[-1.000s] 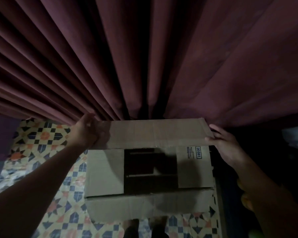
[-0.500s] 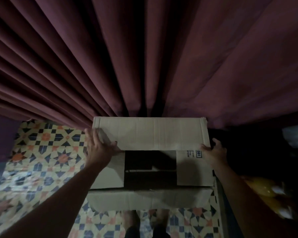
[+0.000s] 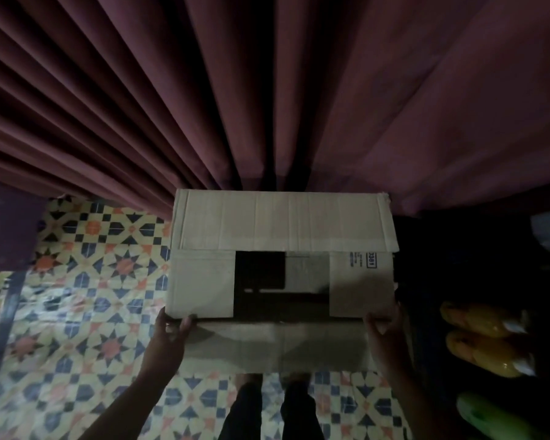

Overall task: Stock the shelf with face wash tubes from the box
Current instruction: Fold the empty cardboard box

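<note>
Since half a second ago, both your hands have dropped from the far flap's ends to the near flap's corners. Your left hand grips the left corner, fingers curled over the fold. Your right hand grips the right corner the same way.

The box sits on the tiled floor, unmoved, mouth up, long axis left to right. Its far flap leans toward the curtain and its near flap toward your legs. The side flaps lie flat over the opening, and the gap is too dark to make out tubes.

The far edge touches the curtain. There is open floor to the left. The yellow bottles and a green one lie near on the right.
</note>
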